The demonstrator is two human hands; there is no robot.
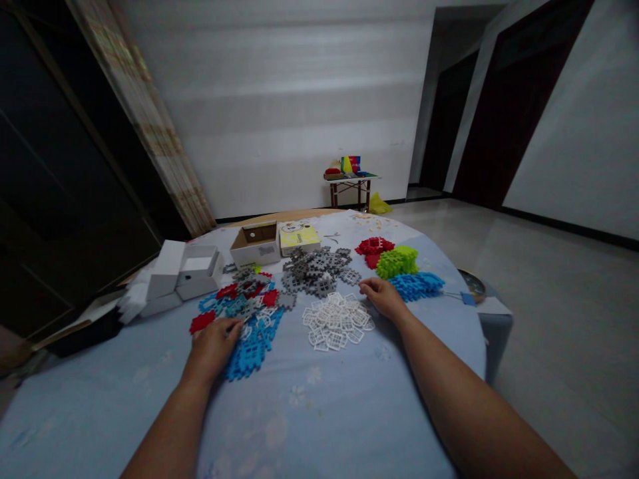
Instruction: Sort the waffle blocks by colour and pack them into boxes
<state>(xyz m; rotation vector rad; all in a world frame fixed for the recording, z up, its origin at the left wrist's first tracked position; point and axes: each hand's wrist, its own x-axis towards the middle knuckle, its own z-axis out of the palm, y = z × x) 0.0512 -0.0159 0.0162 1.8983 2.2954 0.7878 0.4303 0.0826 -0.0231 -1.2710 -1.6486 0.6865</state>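
Note:
My left hand (pixel 213 347) is at the near left side of a mixed pile, its fingertips pinched together beside white lattice pieces (pixel 260 322) and blue notched plastic building pieces (pixel 249 352). What it pinches, if anything, is too small to tell. Over the right edge of a heap of white lattice pieces (pixel 337 322) is my right hand (pixel 383 298), fingers curled and closed, close to the grey notched pieces (pixel 319 266); whatever is between its fingertips cannot be made out. Red pieces (pixel 202 322) lie just beyond my left hand.
Sorted stacks of red (pixel 374 247), lime green (pixel 398 261) and blue (pixel 417 286) pieces lie at the right. An open cardboard box (pixel 255 253), a yellow-and-white box (pixel 299 238) and white boxes (pixel 197 273) stand on the blue tablecloth (pixel 319 426). A small table (pixel 352 178) stands by the wall.

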